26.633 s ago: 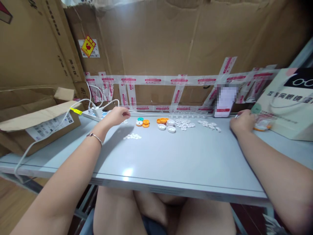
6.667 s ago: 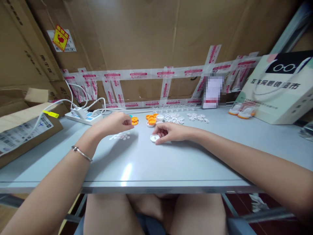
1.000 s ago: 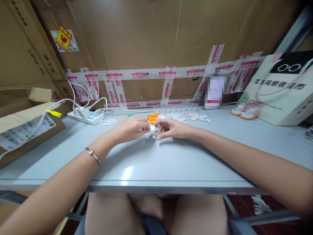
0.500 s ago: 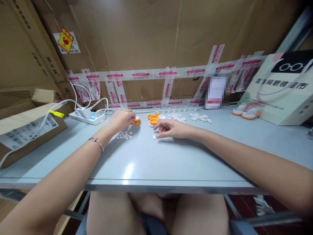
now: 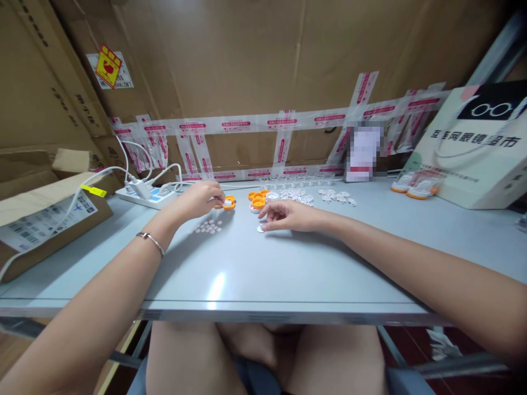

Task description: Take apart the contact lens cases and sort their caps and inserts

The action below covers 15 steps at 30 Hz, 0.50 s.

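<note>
Fingers parted, the right hand partly hides a white disc; the left hand's hold is unclear.

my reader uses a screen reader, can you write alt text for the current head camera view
A person's left hand is at round orange parts on a grey table, while the right hand is at a small white disc. Small white pieces lie about, and a phone stands behind, before taped cardboard.
</note>
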{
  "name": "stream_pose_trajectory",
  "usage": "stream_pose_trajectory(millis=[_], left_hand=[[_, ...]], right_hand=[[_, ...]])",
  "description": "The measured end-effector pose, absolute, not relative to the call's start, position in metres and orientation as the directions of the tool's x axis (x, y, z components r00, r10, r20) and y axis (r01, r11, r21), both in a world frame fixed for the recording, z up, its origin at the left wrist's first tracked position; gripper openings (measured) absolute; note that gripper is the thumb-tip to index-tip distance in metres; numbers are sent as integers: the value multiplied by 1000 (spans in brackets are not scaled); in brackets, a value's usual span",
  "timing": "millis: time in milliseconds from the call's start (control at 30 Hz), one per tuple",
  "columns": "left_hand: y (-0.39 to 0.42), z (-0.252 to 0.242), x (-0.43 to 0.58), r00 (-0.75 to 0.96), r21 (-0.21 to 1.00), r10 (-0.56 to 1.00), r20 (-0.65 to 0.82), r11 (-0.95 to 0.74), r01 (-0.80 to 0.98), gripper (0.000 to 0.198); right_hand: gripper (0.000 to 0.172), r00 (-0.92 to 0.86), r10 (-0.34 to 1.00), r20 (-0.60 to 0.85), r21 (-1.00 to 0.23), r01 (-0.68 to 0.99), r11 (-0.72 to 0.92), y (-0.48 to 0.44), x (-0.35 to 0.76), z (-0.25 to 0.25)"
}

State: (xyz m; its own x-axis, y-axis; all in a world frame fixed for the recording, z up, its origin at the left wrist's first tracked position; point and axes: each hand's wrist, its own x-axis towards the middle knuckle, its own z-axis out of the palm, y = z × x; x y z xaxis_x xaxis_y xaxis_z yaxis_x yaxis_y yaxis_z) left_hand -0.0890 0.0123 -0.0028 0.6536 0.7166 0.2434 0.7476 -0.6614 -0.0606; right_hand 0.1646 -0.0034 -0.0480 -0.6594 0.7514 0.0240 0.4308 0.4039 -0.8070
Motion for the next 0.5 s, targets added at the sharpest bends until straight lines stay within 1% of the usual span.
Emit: stream_pose_trajectory(millis=[67,200,333,400,500], left_hand=[[14,-6,-88,646,-88,731,220,-644,759,20],[23,-16,-86,618,-139,751,233,-603,786,18],[23,-21,-84,632,-157,726,271,-615,773,20],[16,-20,-77,637,-111,702,318,-640,760,22],[-2,-19,-60,698,29,638,324,-744,667,24]], right_hand=[[45,-665,746,25,-807,427,408,-2,165,-48],[43,-670,742,30,-812,417,409,-2,165,-49],[34,-642,767,8,-866,379,326,-7,163,-45],[31,-609,793,28,-882,358,306,-9,163,-40],[31,-494,860,125,-859,380,343,-4,172,-27]])
